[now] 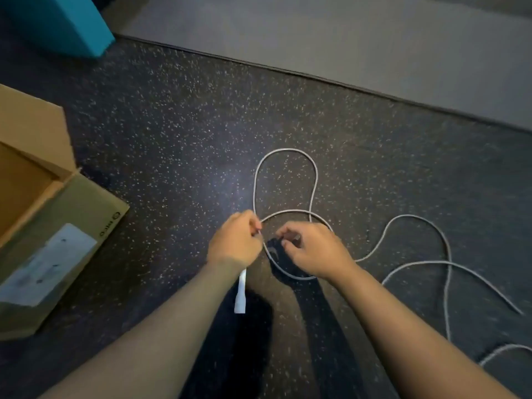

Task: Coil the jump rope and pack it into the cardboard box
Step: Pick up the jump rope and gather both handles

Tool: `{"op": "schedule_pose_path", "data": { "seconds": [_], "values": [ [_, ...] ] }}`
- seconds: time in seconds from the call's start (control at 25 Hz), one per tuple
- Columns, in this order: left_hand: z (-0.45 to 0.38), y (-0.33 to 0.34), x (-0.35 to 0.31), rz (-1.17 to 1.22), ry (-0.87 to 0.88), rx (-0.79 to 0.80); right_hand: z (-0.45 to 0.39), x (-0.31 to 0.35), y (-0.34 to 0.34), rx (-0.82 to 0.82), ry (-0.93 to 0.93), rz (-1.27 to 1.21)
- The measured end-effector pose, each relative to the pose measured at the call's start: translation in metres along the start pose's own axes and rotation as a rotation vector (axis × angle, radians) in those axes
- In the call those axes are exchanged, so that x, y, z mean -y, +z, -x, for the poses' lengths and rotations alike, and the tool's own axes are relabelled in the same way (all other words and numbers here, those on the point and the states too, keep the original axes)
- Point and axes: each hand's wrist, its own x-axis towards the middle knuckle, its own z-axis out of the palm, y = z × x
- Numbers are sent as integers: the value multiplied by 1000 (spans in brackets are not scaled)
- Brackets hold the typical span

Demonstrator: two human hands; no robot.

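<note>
A thin grey jump rope (315, 180) lies in loops on the dark speckled floor. One loop stands out in front of my hands and more slack trails off to the right. My left hand (234, 240) pinches the rope near its white handle (240, 295), which hangs down below the hand. My right hand (312, 249) is curled close beside it, and its fingers pinch the rope where a small loop curves under it. The open cardboard box (57, 226) sits at the left edge, flaps up, apart from both hands.
A teal block (57, 24) stands at the far left. A grey mat (345, 44) with a dark edge runs across the back. The speckled floor (172, 125) stretches between the box and the rope.
</note>
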Motion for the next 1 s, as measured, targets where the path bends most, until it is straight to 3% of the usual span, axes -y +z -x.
{"op": "schedule_pose_path", "data": {
  "seconds": [0.12,0.32,0.4,0.52,0.64,0.8,0.88,0.96,1.0],
  "values": [
    [-3,44,25,-125,-307,-65,-17,-14,16,-32,-64,70],
    [-14,32,2,-116,-322,22,-35,-7,-21,-49,-185,187],
    [-28,-12,-30,50,-309,5,-38,2,-43,-72,-214,149],
    [-35,-73,-86,608,-212,43,-33,8,-69,-97,-268,-27],
    [-28,-104,-126,784,-113,137,-21,16,-97,-210,-377,-341],
    [-20,-114,-145,769,-64,62,-11,32,-131,-388,-449,-525],
    [-12,-122,-152,464,10,35,-10,37,-141,-453,-451,-571],
    [-4,-138,-162,34,225,-268,-12,38,-153,-482,-431,-525],
    [5,-151,-172,15,407,-406,-13,39,-161,-481,-423,-469]
  ]
}}
